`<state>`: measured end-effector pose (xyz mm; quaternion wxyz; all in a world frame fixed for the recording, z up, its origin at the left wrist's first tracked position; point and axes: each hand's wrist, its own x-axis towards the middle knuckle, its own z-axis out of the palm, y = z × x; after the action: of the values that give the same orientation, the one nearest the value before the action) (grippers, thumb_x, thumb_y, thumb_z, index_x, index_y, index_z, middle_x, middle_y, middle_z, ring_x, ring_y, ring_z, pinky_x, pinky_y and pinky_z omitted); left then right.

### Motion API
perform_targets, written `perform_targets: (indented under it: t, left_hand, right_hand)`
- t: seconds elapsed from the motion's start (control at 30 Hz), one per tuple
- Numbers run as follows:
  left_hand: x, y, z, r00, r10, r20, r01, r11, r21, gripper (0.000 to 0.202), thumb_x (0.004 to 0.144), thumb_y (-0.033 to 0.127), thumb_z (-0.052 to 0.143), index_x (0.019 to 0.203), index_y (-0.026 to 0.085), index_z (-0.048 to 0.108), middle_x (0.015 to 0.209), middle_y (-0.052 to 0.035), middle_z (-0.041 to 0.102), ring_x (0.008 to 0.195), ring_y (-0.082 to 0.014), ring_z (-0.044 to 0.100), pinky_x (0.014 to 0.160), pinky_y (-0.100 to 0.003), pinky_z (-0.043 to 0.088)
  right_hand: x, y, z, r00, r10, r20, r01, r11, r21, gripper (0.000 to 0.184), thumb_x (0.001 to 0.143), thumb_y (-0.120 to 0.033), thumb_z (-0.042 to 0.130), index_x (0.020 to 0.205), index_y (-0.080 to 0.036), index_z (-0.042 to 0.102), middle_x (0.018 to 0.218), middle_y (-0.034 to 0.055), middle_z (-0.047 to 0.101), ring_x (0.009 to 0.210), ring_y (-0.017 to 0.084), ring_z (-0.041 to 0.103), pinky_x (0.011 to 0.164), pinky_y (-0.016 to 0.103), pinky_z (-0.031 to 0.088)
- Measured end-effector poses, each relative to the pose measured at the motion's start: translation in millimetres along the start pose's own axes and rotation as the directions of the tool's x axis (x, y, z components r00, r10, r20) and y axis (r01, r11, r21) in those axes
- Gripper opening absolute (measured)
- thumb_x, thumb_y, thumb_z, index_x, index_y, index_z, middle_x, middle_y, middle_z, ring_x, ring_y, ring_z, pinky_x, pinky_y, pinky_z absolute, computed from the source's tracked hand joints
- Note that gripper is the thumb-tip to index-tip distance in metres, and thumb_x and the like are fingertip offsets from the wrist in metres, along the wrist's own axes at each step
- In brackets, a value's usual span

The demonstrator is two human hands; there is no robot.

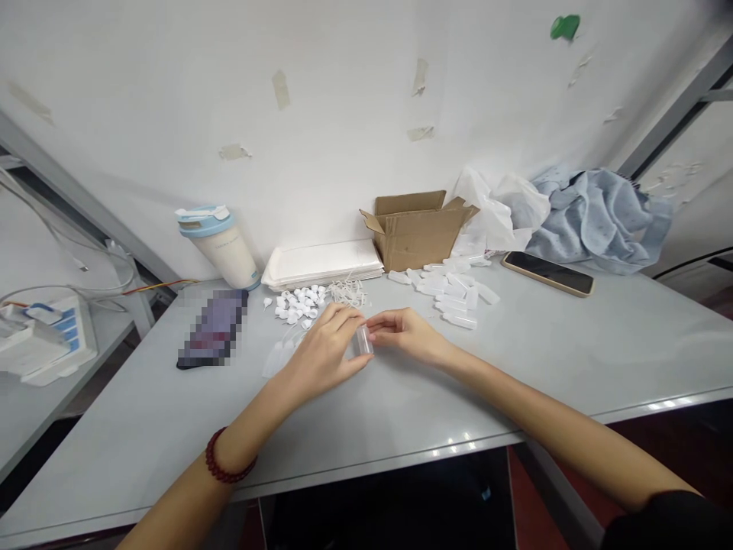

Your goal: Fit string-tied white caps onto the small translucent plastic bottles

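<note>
A phone [548, 273] lies near crumpled blue cloth [601, 218], well apart from a tumbler [227, 250].

I'm looking across a grey desk [401, 405], and along its back sit a tumbler [232, 252], a white stack [321, 260], a cardboard box [421, 238] and a rumpled blue cloth [601, 218]! Closer in, I've got white caps [298, 305] heaped beside thin strands [347, 292], translucent tubes [455, 284] scattered loose, a phone [550, 273] lying right.

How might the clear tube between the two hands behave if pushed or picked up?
The clear tube would probably roll if laid down, its sides looking rounded. It is likely light, since the left hand pinches it between thumb and fingers. Its smooth, glossy wall may be slippery.
</note>
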<state>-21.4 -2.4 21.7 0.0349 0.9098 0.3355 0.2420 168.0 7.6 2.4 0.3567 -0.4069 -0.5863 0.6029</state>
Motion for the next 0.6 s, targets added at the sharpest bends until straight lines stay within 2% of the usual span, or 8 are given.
perform_targets:
  t: [0.1,0.2,0.37,0.6]
  left_hand:
    - [-0.3,-3.0,-4.7,0.991,-0.075,0.111,0.081,0.995,-0.054,0.028,0.075,0.026,0.068,0.100,0.017,0.060,0.100,-0.0087,0.063,0.101,-0.0278,0.051,0.085,-0.044,0.048]
    - [-2.1,-6.4,-7.2,0.977,-0.118,0.177,0.134,0.988,-0.081,0.025,0.073,0.027,0.069,0.095,0.018,0.062,0.096,-0.0076,0.063,0.099,-0.0273,0.052,0.082,-0.042,0.049]
    - [-6.6,-13.8,-6.1,0.971,-0.170,0.168,0.190,0.975,-0.112,0.027,0.071,0.033,0.068,0.093,0.019,0.062,0.094,-0.0070,0.063,0.098,-0.0281,0.053,0.080,-0.040,0.048]
    - [-8.6,-18.0,-6.7,0.952,-0.206,0.224,0.229,0.970,-0.079,0.031,0.072,0.037,0.068,0.095,0.018,0.060,0.097,-0.0082,0.063,0.100,-0.0293,0.052,0.078,-0.039,0.047]
  right_hand:
    - [0.2,2.4,-1.5,0.993,-0.008,0.117,0.023,0.992,-0.121,0.027,0.072,-0.017,0.067,0.099,-0.012,0.068,0.088,0.0056,0.071,0.075,0.014,0.064,0.074,0.031,0.050]
    - [-0.9,2.7,-0.7,0.986,-0.017,0.167,0.057,0.968,-0.242,0.029,0.074,-0.018,0.066,0.102,-0.010,0.067,0.088,0.0061,0.069,0.073,0.014,0.062,0.068,0.028,0.049]
    - [-2.7,0.4,1.3,0.986,-0.036,0.162,0.091,0.934,-0.346,0.025,0.076,-0.020,0.067,0.100,-0.012,0.067,0.087,0.0059,0.070,0.073,0.014,0.062,0.064,0.027,0.048]
    - [-4.7,-3.3,1.8,0.984,-0.002,0.180,0.066,0.934,-0.351,0.026,0.076,-0.021,0.068,0.100,-0.012,0.066,0.083,0.0055,0.069,0.071,0.013,0.061,0.063,0.026,0.048]
